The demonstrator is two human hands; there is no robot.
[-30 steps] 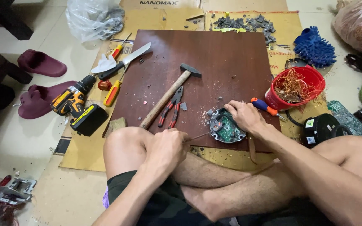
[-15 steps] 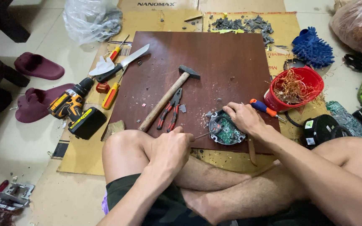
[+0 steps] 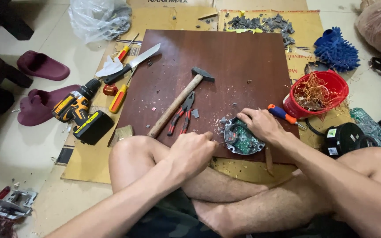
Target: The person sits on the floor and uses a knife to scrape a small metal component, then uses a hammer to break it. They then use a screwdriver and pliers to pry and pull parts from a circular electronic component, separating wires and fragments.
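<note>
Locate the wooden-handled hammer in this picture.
The wooden-handled hammer lies diagonally on the dark brown board, mid-frame, just left of the red-handled pliers.

Flattened tan printed cardboard (image 3: 261, 17) poking out beyond the brown board (image 3: 217, 66); clear plastic bag (image 3: 98, 17) off its far-left corner; small green-and-white label (image 3: 332, 133) right of it.

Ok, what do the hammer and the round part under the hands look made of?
Hammer: pale, unpainted handle that looks like wood, and a dark matte head, probably steel. Round part: a green circuit board in a grey rim, metal or plastic, hard to tell, with grey chips scattered around it.
</note>
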